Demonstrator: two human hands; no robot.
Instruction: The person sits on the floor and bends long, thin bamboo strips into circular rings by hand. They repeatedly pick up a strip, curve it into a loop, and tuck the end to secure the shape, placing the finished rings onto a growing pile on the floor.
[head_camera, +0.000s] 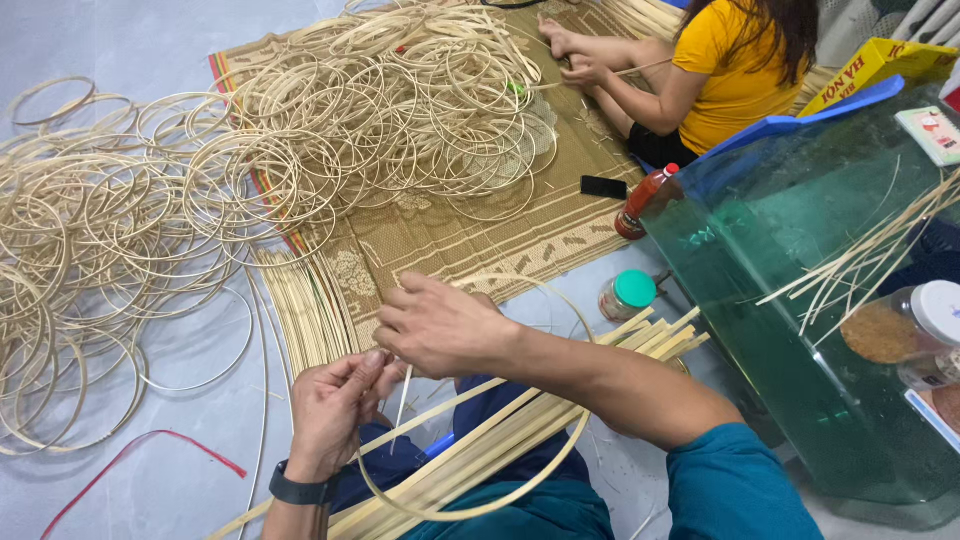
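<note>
pale bamboo strip, bent into a hoop (520, 480), sat in the person's lap, its lower arc crossing the dark blue trousers and its upper arc running up behind the right forearm. left hand (335, 405), wrist in a black watch band (300, 491), was closed with thumb and fingers pinched on the strip ends where they met. right hand (440, 325) lay just above and touching it, fingers curled together over the same joint; what the fingertips gripped was hidden. a short sliver hung down between the two hands.

a bundle of flat bamboo slats (560, 400) lay across the lap under the hoop, running from lower left to upper right.

on the floor to the left, a large heap of finished hoops (200, 190) spilled over a woven mat (480, 230). a red cord (150, 450) lay on the grey floor near the left wrist.

a green-capped jar (627, 295) and a red bottle (643, 200) stood beside a glass tank (800, 300). a black phone (603, 187) lay on the mat.

a second person in a yellow shirt (730, 70) sat at the far side, both hands on a thin strip.
</note>
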